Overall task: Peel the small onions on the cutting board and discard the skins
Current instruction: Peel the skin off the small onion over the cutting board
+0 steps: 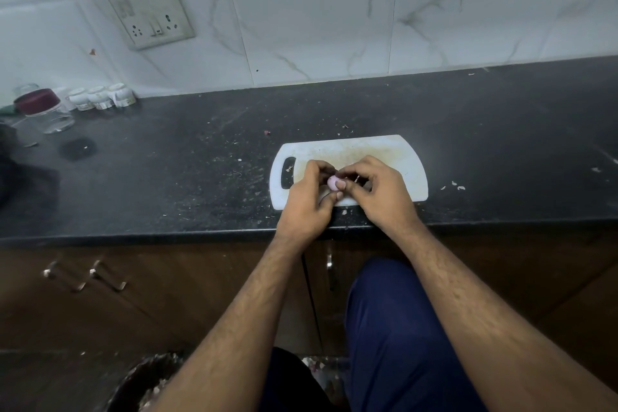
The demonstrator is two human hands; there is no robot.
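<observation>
Pink onion [333,182] pinched between curled left hand [309,201] and right hand [378,192], mid-frame over board [401,157]. Bin [147,381] lower left holds skins.

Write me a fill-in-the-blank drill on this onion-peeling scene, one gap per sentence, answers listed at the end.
1. Both hands hold one small pink ____ between the fingertips.
2. The hands work above a white ____ on the dark counter.
3. The board's handle slot sits at its ____ end.
4. The jar at far left has a dark ____ lid.

Missing words: onion; cutting board; left; red
</observation>
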